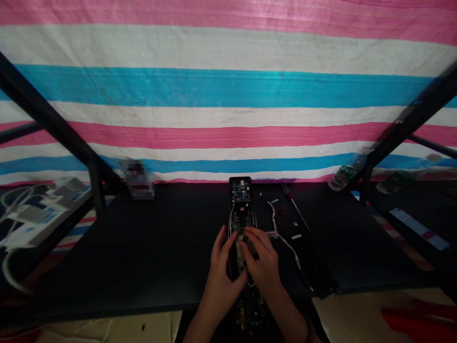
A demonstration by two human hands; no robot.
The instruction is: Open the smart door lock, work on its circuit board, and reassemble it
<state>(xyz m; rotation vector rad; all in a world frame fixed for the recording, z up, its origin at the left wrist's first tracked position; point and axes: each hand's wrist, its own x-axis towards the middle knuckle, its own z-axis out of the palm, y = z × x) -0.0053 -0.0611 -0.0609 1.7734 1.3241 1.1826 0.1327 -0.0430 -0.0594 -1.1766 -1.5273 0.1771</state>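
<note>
A long, narrow black device housing [253, 209] lies on the dark table, its inside exposed. A blue circuit board [242, 191] sits at its far end, and thin wires run along its sides. Over the near half, both hands meet at a small part with a dark round piece [245, 239]. My left hand [225, 269] is closed around its left and near side, index fingertip and thumb against it. My right hand [263, 261] pinches it from the right, fingers curled. The fingers partly cover the part, so its exact kind is unclear.
Right of the housing lie a white cable [285, 242], a screwdriver [295, 207] and a small white label [296, 237]. A plastic bottle [344, 175] leans by the right metal frame. A power strip [46, 216] with cords is at left. Striped sheeting [228, 90] hangs behind.
</note>
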